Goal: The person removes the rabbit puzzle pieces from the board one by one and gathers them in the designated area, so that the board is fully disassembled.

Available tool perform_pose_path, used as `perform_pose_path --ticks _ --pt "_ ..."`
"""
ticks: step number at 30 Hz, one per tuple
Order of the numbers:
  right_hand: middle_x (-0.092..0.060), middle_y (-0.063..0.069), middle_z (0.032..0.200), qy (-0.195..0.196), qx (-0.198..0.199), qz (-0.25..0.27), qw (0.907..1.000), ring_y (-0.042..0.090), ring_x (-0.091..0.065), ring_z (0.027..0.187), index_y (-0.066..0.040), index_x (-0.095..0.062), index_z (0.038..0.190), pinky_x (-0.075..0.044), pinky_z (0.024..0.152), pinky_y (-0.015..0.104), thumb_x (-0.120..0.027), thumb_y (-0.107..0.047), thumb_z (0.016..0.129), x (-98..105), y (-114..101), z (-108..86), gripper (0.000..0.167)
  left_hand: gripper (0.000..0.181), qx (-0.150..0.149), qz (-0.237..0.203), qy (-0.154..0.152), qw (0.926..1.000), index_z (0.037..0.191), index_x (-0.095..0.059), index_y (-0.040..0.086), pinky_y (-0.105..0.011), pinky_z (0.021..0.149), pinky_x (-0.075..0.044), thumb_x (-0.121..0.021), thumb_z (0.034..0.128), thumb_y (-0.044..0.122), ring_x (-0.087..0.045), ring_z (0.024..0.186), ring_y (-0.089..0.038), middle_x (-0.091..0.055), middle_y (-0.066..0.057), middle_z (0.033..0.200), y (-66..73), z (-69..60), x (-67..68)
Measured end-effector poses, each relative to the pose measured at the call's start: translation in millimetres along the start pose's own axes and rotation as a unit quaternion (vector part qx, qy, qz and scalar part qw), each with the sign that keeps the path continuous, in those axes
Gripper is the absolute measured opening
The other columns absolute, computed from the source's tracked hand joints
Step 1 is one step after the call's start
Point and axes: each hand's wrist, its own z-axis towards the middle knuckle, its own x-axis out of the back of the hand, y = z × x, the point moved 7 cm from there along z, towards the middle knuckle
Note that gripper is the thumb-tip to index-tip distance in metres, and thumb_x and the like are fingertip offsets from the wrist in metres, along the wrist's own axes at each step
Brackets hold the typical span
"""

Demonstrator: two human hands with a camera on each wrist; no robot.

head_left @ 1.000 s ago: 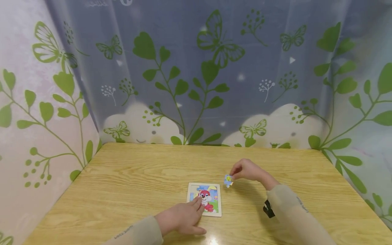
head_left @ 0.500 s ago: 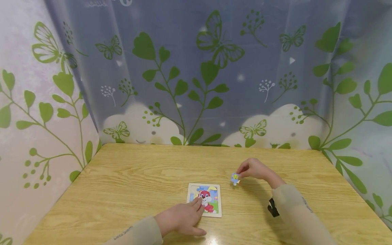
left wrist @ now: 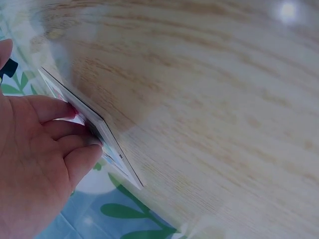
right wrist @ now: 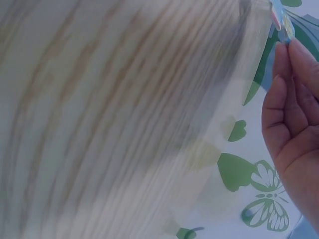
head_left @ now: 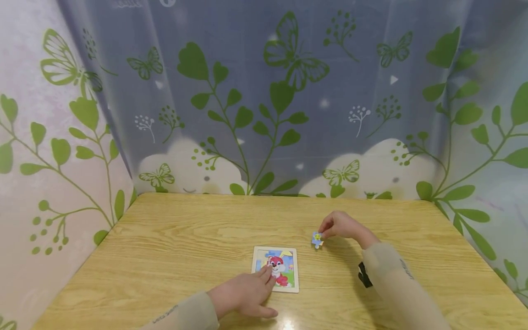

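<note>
A jigsaw puzzle [head_left: 285,261] with a red and white cartoon animal lies in a pale square frame on the table. My left hand [head_left: 252,294] rests on its lower left part with straight fingers, hiding some of the picture. Seen from the left wrist, the fingertips of the left hand [left wrist: 45,149] touch the puzzle's face [left wrist: 112,144]. Up and to the right of the frame, my right hand [head_left: 344,227] pinches a blue puzzle piece [head_left: 317,239] with a yellow figure on it. The right wrist view shows the piece [right wrist: 285,25] between thumb and fingertip, raised off the table.
The wooden table [head_left: 198,233] reaches back to a blue curtain [head_left: 264,105] printed with green leaves and butterflies. Pale printed cloth hangs at both sides. A black strap [head_left: 365,276] shows by the right sleeve.
My right hand has moved a little to the right with the puzzle piece, away from the frame, and then stayed nearly still. The left hand and the framed puzzle have not moved.
</note>
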Motion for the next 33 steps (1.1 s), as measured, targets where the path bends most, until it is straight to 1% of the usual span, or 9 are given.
perform_pose_path --ticks 7,10,11,12,17,18,19,25,33 --pt "-0.065 0.007 0.073 -0.011 0.010 -0.002 0.9999 0.015 -0.059 0.067 0.001 -0.068 0.079 -0.050 0.062 0.029 -0.067 -0.002 0.074 -2 -1 3.7 0.006 0.077 -0.003 0.006 0.000 1.0000 0.132 -0.039 0.002 -0.027 0.098 -0.029 -0.038 0.0832 0.061 -0.026 0.127 -0.025 -0.029 -0.016 0.139 1.2 -0.5 0.6" --pt "-0.065 0.004 0.073 -0.022 0.027 0.000 0.9994 0.015 -0.059 0.066 -0.002 -0.069 0.078 -0.049 0.060 0.030 -0.070 -0.006 0.073 -4 4 7.6 0.006 0.077 -0.005 0.004 0.000 1.0000 0.132 -0.039 0.001 -0.027 0.098 -0.029 -0.038 0.0831 0.061 -0.026 0.127 -0.025 -0.029 -0.016 0.139 1.3 -0.8 1.3" --pt "-0.064 0.001 0.072 -0.028 0.046 0.002 0.9986 0.013 -0.058 0.065 -0.005 -0.069 0.077 -0.049 0.058 0.028 -0.070 -0.010 0.073 -6 7 10.1 0.006 0.077 -0.004 0.004 0.000 1.0000 0.132 -0.039 0.001 -0.027 0.098 -0.029 -0.038 0.0831 0.061 -0.026 0.127 -0.025 -0.029 -0.016 0.139 1.2 -1.0 1.4" --pt "-0.064 0.000 0.072 -0.031 0.052 0.001 0.9982 0.012 -0.058 0.064 -0.006 -0.070 0.077 -0.049 0.057 0.028 -0.071 -0.011 0.073 -6 9 11.4 0.006 0.077 -0.003 0.003 0.000 1.0000 0.132 -0.039 0.001 -0.027 0.098 -0.029 -0.039 0.0830 0.061 -0.026 0.127 -0.025 -0.029 -0.016 0.138 1.1 -1.2 1.6" --pt "-0.065 0.001 0.071 -0.032 0.045 -0.008 0.9984 0.012 -0.057 0.064 -0.005 -0.070 0.076 -0.048 0.057 0.027 -0.070 -0.007 0.072 -9 9 13.5 0.004 0.077 -0.001 0.008 -0.001 1.0000 0.132 -0.039 0.002 -0.026 0.098 -0.028 -0.039 0.0826 0.061 -0.026 0.127 -0.025 -0.029 -0.016 0.138 1.0 -2.3 1.4" --pt "-0.065 0.003 0.071 -0.027 0.028 -0.014 0.9991 0.013 -0.057 0.064 -0.003 -0.069 0.076 -0.048 0.058 0.028 -0.070 -0.003 0.071 -9 6 12.0 0.004 0.077 -0.001 0.009 -0.002 1.0000 0.132 -0.039 0.002 -0.026 0.098 -0.028 -0.040 0.0826 0.060 -0.026 0.127 -0.025 -0.029 -0.016 0.138 1.0 -2.6 1.2" --pt "-0.065 0.004 0.071 -0.024 0.024 -0.020 0.9992 0.013 -0.057 0.064 -0.002 -0.069 0.076 -0.048 0.058 0.028 -0.069 -0.001 0.071 -9 4 11.4 0.005 0.077 -0.001 0.009 -0.003 1.0000 0.132 -0.039 0.002 -0.026 0.098 -0.028 -0.040 0.0825 0.060 -0.026 0.127 -0.025 -0.029 -0.016 0.138 1.2 -2.7 1.3" --pt "-0.065 0.003 0.071 -0.017 0.027 -0.060 0.9977 0.007 -0.056 0.064 0.000 -0.068 0.076 -0.046 0.059 0.023 -0.068 0.001 0.071 -11 -1 11.1 0.005 0.076 0.000 0.011 -0.008 0.9999 0.132 -0.039 0.002 -0.025 0.099 -0.027 -0.042 0.0823 0.059 -0.026 0.127 -0.024 -0.029 -0.016 0.138 1.6 -2.9 1.0" --pt "-0.063 0.003 0.069 -0.022 0.030 -0.061 0.9974 0.008 -0.055 0.063 0.001 -0.067 0.076 -0.046 0.059 0.025 -0.066 0.005 0.072 -13 1 14.6 0.006 0.075 0.000 0.006 -0.012 0.9999 0.132 -0.039 0.002 -0.025 0.099 -0.026 -0.043 0.0822 0.057 -0.025 0.128 -0.024 -0.029 -0.016 0.139 1.6 -2.8 2.5"
